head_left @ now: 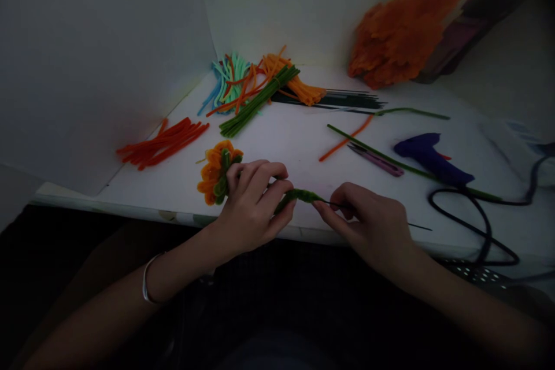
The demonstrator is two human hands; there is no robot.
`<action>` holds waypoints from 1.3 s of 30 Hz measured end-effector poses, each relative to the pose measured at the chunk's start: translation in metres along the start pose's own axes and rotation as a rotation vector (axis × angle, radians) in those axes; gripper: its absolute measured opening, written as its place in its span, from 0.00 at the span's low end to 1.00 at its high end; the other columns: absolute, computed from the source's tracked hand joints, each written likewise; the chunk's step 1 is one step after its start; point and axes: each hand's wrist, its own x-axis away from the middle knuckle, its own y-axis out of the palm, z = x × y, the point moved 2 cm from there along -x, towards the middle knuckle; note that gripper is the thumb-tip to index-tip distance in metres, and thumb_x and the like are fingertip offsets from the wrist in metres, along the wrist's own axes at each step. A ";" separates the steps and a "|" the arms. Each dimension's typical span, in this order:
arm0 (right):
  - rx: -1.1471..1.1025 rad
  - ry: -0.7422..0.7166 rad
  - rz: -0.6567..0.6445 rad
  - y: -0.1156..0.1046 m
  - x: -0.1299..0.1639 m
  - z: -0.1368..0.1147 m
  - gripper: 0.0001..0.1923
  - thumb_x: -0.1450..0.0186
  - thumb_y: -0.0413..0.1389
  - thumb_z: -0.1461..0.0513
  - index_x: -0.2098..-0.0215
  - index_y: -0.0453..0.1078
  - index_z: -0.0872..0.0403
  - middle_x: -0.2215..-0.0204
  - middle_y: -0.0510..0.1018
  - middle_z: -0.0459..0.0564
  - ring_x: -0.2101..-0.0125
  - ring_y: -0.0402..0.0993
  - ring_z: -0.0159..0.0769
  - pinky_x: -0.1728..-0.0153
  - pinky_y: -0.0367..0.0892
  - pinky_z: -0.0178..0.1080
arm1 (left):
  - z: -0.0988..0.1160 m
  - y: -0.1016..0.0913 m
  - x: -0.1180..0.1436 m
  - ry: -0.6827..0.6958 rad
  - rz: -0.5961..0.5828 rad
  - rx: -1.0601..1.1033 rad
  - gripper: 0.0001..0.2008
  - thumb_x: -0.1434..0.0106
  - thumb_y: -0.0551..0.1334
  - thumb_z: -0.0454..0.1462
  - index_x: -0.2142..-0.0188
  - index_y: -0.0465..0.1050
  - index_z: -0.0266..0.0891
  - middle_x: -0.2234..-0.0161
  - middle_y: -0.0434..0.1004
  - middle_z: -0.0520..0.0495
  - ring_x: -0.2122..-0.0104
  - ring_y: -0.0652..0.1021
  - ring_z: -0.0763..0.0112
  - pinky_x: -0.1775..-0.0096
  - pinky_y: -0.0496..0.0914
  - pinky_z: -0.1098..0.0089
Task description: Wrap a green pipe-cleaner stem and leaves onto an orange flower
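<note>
An orange pipe-cleaner flower (212,173) with green fuzzy sepals lies on its side at the near edge of the table, its head facing left. My left hand (255,202) is closed around its stem, thumb and fingers pinching a green fuzzy wrapping (303,195). To the right, my right hand (368,217) pinches the stem where the green wrapping gives way to thin dark wire (420,226). The wire's bare end sticks out beyond this hand. My left fingers hide part of the stem.
Behind my hands lie red pipe cleaners (160,144), a green bundle (260,101), orange ones (299,78), pale green ones (234,78) and dark wires (342,99). Pink-handled snips (377,161) and a purple glue gun (433,156) with a looping cord (488,225) are at right. An orange flower bunch (403,29) stands behind.
</note>
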 end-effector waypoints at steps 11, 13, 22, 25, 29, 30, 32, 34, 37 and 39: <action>0.003 -0.003 -0.011 0.000 0.000 0.003 0.16 0.38 0.53 0.54 0.78 0.60 0.55 0.85 0.64 0.40 0.85 0.60 0.23 0.82 0.51 0.29 | -0.001 0.003 0.001 0.053 -0.045 -0.042 0.05 0.41 0.58 0.35 0.64 0.68 0.37 0.62 0.73 0.44 0.58 0.70 0.62 0.55 0.58 0.58; 0.011 0.001 -0.021 0.001 -0.001 0.004 0.16 0.38 0.52 0.54 0.78 0.60 0.55 0.85 0.65 0.40 0.85 0.60 0.23 0.82 0.51 0.29 | -0.001 0.004 0.001 0.051 -0.053 -0.041 0.05 0.40 0.58 0.35 0.64 0.68 0.37 0.62 0.73 0.44 0.58 0.70 0.62 0.54 0.58 0.58; -0.030 0.061 -0.195 -0.001 0.004 0.003 0.12 0.37 0.51 0.54 0.69 0.63 0.55 0.76 0.72 0.45 0.78 0.67 0.28 0.80 0.58 0.30 | -0.004 0.009 0.003 0.045 -0.105 -0.009 0.04 0.41 0.58 0.35 0.65 0.67 0.37 0.62 0.72 0.45 0.59 0.71 0.63 0.54 0.57 0.57; -0.054 0.115 -0.189 -0.015 -0.005 0.027 0.11 0.36 0.49 0.55 0.64 0.65 0.54 0.72 0.73 0.46 0.76 0.69 0.27 0.78 0.62 0.30 | -0.005 0.014 0.005 0.038 -0.119 0.020 0.04 0.41 0.57 0.34 0.65 0.67 0.38 0.62 0.72 0.46 0.59 0.71 0.63 0.53 0.56 0.56; 0.172 0.094 -0.058 -0.035 -0.041 0.093 0.11 0.37 0.50 0.55 0.64 0.69 0.54 0.72 0.75 0.49 0.77 0.69 0.29 0.76 0.61 0.33 | -0.005 0.016 0.007 0.039 -0.110 0.028 0.04 0.40 0.57 0.35 0.65 0.67 0.38 0.63 0.72 0.46 0.60 0.71 0.64 0.53 0.56 0.56; 0.200 0.063 -0.071 -0.034 -0.051 0.109 0.12 0.37 0.50 0.56 0.64 0.70 0.55 0.73 0.76 0.50 0.77 0.69 0.30 0.76 0.60 0.33 | -0.005 0.016 0.007 0.040 -0.109 0.024 0.03 0.40 0.57 0.35 0.66 0.67 0.38 0.63 0.72 0.46 0.60 0.71 0.64 0.53 0.56 0.56; 0.172 -0.004 -0.138 -0.023 -0.068 0.136 0.14 0.37 0.49 0.55 0.62 0.71 0.56 0.73 0.76 0.51 0.76 0.69 0.29 0.76 0.60 0.33 | -0.005 0.016 0.007 0.040 -0.113 0.021 0.04 0.40 0.56 0.35 0.66 0.67 0.38 0.63 0.72 0.45 0.60 0.71 0.64 0.53 0.56 0.56; 0.160 -0.028 -0.158 -0.007 -0.078 0.153 0.15 0.38 0.50 0.54 0.67 0.72 0.57 0.75 0.75 0.51 0.79 0.68 0.28 0.78 0.58 0.33 | -0.005 0.015 0.007 0.037 -0.117 0.024 0.04 0.40 0.56 0.35 0.65 0.67 0.38 0.62 0.72 0.45 0.60 0.71 0.64 0.53 0.56 0.57; 0.153 -0.010 -0.149 0.015 -0.083 0.159 0.14 0.41 0.53 0.55 0.75 0.70 0.57 0.81 0.73 0.49 0.81 0.64 0.27 0.81 0.56 0.32 | -0.005 0.015 0.007 0.030 -0.126 0.034 0.04 0.40 0.56 0.35 0.65 0.67 0.37 0.61 0.72 0.45 0.59 0.70 0.64 0.53 0.56 0.57; 0.143 0.013 -0.114 0.020 -0.086 0.155 0.14 0.42 0.53 0.54 0.78 0.68 0.57 0.81 0.72 0.50 0.81 0.63 0.27 0.82 0.54 0.33 | -0.006 0.016 0.007 0.027 -0.135 0.043 0.04 0.40 0.56 0.35 0.65 0.67 0.37 0.60 0.72 0.45 0.58 0.70 0.64 0.53 0.56 0.57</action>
